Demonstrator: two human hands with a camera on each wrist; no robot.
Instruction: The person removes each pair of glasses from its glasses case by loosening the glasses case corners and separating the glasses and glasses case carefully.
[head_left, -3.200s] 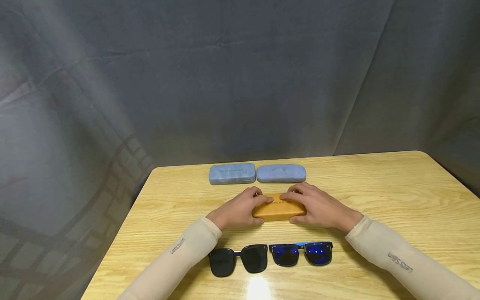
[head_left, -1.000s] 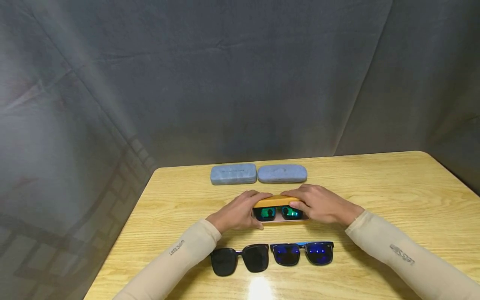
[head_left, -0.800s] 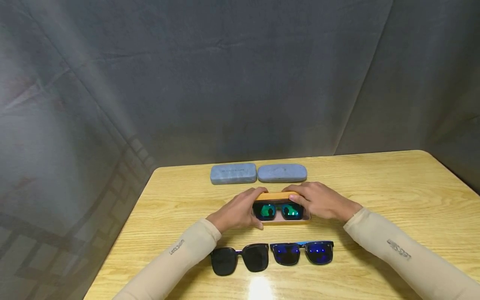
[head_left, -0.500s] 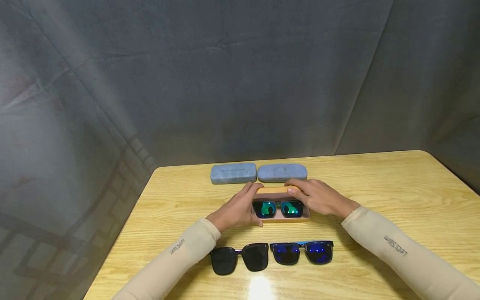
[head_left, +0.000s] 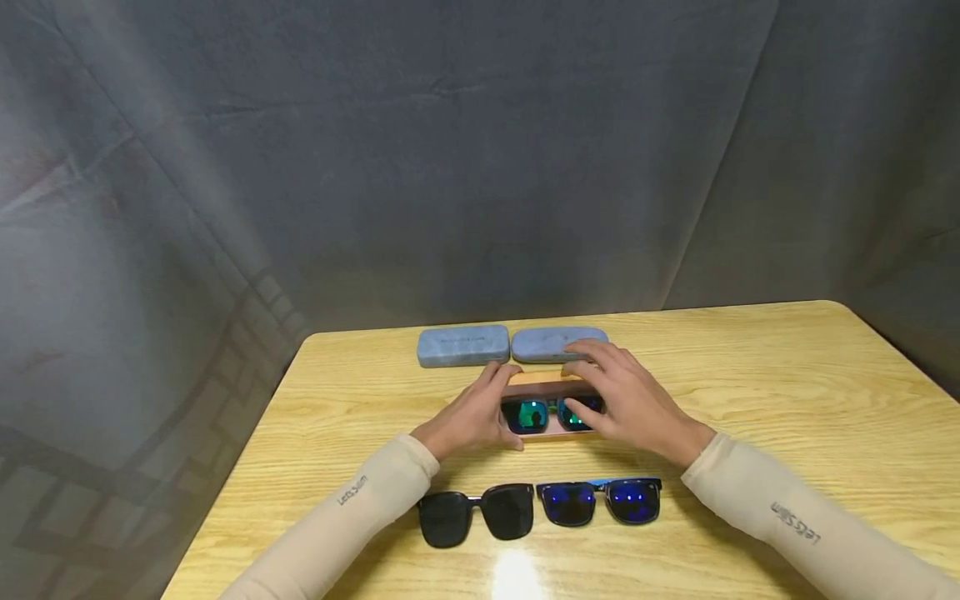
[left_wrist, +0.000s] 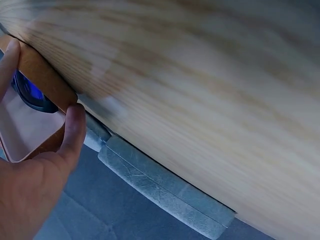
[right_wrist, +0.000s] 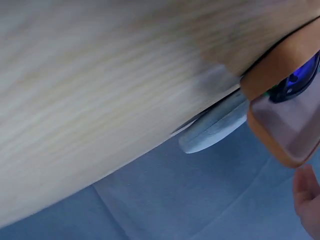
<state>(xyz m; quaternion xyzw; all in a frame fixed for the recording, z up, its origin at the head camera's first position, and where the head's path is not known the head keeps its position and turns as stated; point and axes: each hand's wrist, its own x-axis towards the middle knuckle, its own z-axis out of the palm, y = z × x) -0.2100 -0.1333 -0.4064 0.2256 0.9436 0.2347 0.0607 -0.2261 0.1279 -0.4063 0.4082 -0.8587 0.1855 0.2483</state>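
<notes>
An orange glasses case (head_left: 542, 377) stands with its lid raised, showing a pink lining. Sunglasses with green mirrored lenses (head_left: 531, 415) lie inside it. My left hand (head_left: 468, 419) grips the case's left end, thumb at the front and fingers at the lid; the left wrist view shows fingers on the case's side and lid corner. Over the right end is my right hand (head_left: 637, 404), fingers spread and loosely bent, thumb in front of the right lens. Whether that thumb touches the lens I cannot tell. In the right wrist view a fingertip (right_wrist: 302, 182) is by the lid's corner.
Two closed cases, one grey-blue (head_left: 463, 347) and one lavender-blue (head_left: 551, 343), sit side by side behind the orange one. Nearer me lie black sunglasses (head_left: 506, 512) and blue-lensed sunglasses (head_left: 633, 502). A grey curtain (head_left: 480, 167) hangs behind the wooden table (head_left: 750, 375).
The orange case was closed at first; its lid has swung up and back, revealing the green-lensed sunglasses. My right hand has let go of the lid and shifted over the case's right end.
</notes>
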